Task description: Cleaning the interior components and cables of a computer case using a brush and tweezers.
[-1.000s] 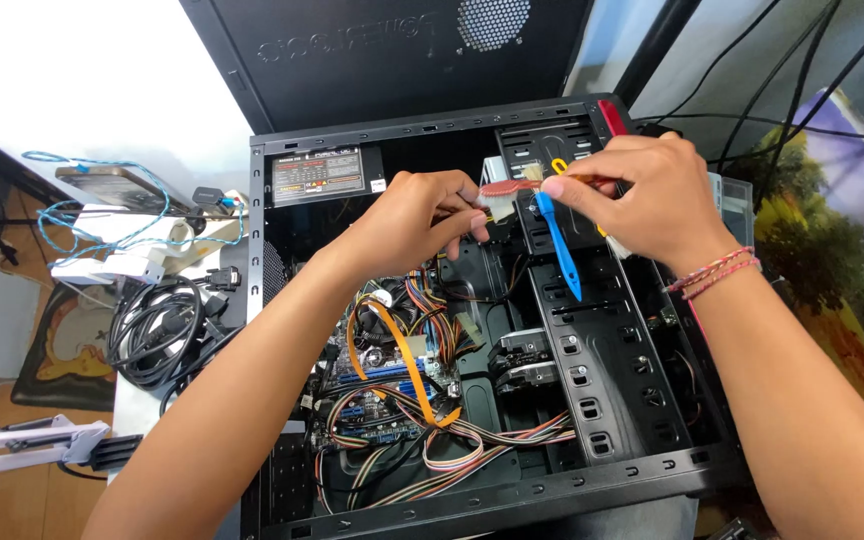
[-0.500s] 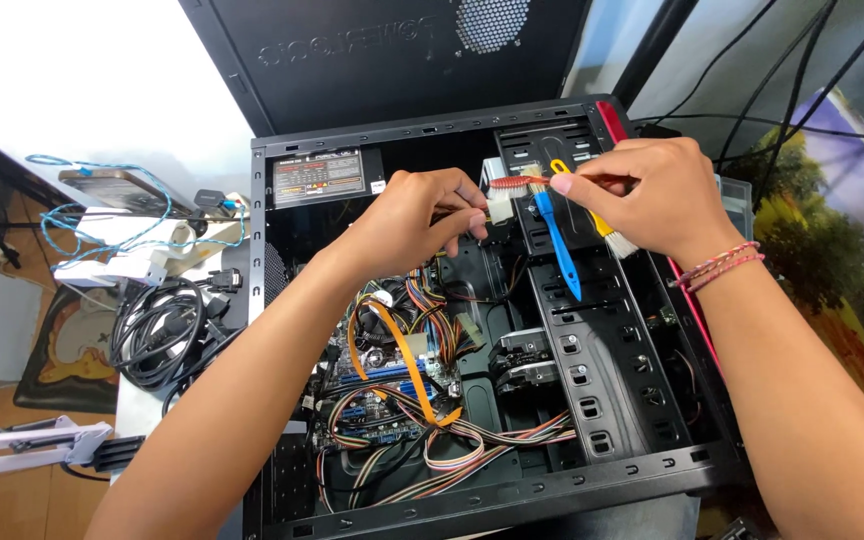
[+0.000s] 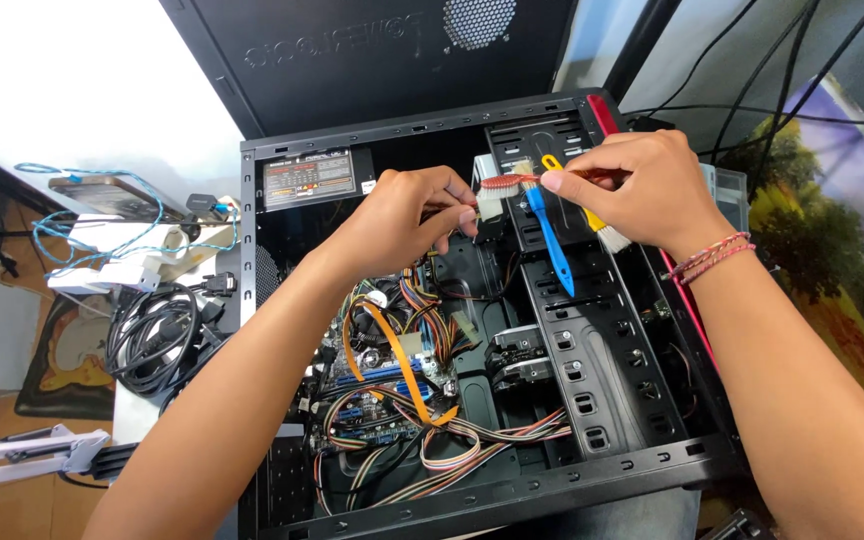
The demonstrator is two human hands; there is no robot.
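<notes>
Connector: a pale plug sat at the top of the open computer case, toward 12 o'clock of the drive cage, pinched by the left hand.
Left fingers: pressed together on the plug body and its short cable — thumb and forefinger closed, not spread.
Right hand: at 1 o'clock of the case, fingers pinched on the handle of a small red-bristled brush, its bristles touching the plug's top edge.
Spare brushes: a blue brush and a yellow brush were tucked under the same hand, hanging across the cage.
Grip advice: the plug looked best held steady by its shell rather than its wires, while the bristles swept lightly outward — away from the motherboard.
Risk: the dangling blue handle could have snagged the orange ribbon cable or loose wires at 6 o'clock.
Surroundings: coiled black cables lay on the desk at 9 o'clock, well apart.
</notes>
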